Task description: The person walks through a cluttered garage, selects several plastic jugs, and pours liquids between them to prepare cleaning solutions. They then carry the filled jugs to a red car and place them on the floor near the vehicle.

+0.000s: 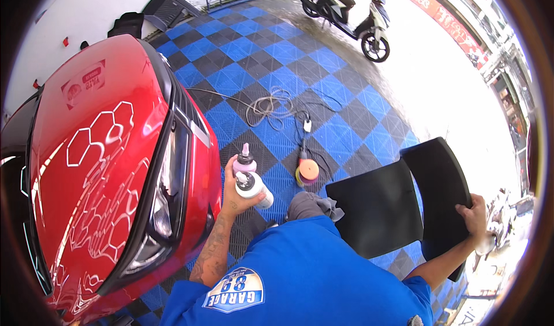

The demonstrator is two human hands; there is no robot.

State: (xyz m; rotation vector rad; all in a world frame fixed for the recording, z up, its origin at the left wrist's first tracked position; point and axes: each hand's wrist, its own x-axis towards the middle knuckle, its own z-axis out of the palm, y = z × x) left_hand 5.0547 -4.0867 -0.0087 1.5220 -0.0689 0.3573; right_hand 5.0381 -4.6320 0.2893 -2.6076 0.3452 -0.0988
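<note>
Two bottles are together in my left hand (231,192), whose fingers wrap round them. The nearer is a white bottle (262,197) with a black and white cap; just beyond it is a bottle with pinkish-purple contents (244,165) and a pale nozzle. Over to the right, my right hand (475,215) grips the edge of the backrest of a black chair (375,205). The chair's legs are hidden. A polisher (307,171) with an orange pad lies on the floor ahead of me, between the bottles and the chair.
A red car (109,153) stands close on my left, its headlight beside my left arm. A coiled cable (271,108) runs over the blue and dark grey tiled floor (231,49) to the polisher. Far right stands a scooter (346,14). Black mats (167,11) lean by the wall.
</note>
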